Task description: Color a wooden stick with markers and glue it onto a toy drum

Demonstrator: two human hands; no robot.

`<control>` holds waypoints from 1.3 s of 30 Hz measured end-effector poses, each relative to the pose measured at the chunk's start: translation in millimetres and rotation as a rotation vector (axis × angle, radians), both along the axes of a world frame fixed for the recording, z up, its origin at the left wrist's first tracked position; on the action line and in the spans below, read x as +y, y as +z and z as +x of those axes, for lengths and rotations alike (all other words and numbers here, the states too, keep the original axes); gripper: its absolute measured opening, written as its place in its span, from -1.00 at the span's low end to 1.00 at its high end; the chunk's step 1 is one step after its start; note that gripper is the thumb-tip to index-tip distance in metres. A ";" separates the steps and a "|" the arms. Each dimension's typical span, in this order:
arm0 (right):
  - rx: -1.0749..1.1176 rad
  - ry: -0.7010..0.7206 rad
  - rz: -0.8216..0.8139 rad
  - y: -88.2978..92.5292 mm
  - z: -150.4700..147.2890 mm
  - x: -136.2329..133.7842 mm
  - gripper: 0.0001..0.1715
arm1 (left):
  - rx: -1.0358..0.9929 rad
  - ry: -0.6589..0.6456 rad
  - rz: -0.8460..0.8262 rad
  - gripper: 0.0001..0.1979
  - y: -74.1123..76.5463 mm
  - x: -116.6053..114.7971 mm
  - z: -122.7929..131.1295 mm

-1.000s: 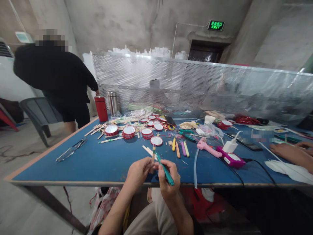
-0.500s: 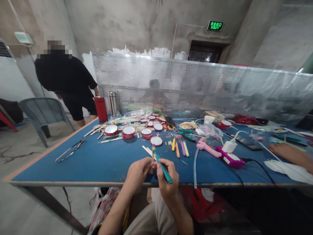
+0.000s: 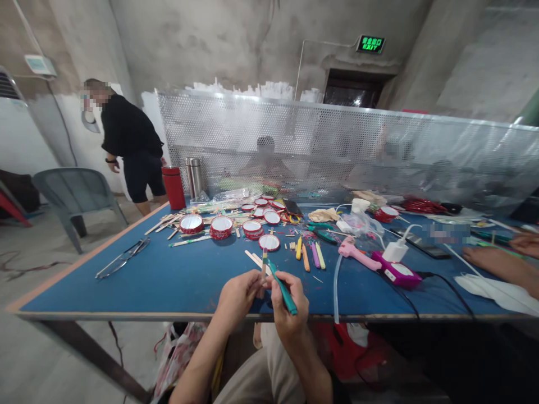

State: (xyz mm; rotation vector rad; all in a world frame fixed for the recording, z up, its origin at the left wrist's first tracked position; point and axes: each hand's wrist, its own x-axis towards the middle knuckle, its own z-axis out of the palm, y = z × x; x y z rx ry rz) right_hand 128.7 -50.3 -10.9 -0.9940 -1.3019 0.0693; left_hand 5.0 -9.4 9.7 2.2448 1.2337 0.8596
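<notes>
My left hand is closed on a wooden craft stick that stands upright above its fingers, at the near edge of the blue table. My right hand is closed on a teal marker, whose tip touches the stick. Just beyond the hands lie loose wooden sticks and a round red-rimmed disc. Several coloured markers lie to the right of them.
More red-rimmed discs and sticks crowd the table's middle, with a red flask and steel flask behind. Glasses lie left. A pink glue gun and purple device sit right, near a co-worker's hand. A person stands far left by a grey chair.
My hands have barely shifted, with the marker still at the stick. The person in black has walked away from the table's left corner toward the wall.
</notes>
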 end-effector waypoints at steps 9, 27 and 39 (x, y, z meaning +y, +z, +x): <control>-0.045 0.025 -0.011 -4.7 2.7 -0.2 -0.86 | -0.006 0.000 -0.020 -0.69 0.0 -0.8 -0.9; -0.090 0.004 -0.002 -1.7 3.4 -4.0 -0.88 | 0.025 0.018 -0.044 -0.73 -2.5 2.0 0.0; -0.019 -0.046 0.001 -4.3 1.7 -0.3 -0.88 | 0.021 0.023 -0.025 -0.70 -2.2 -0.2 -0.5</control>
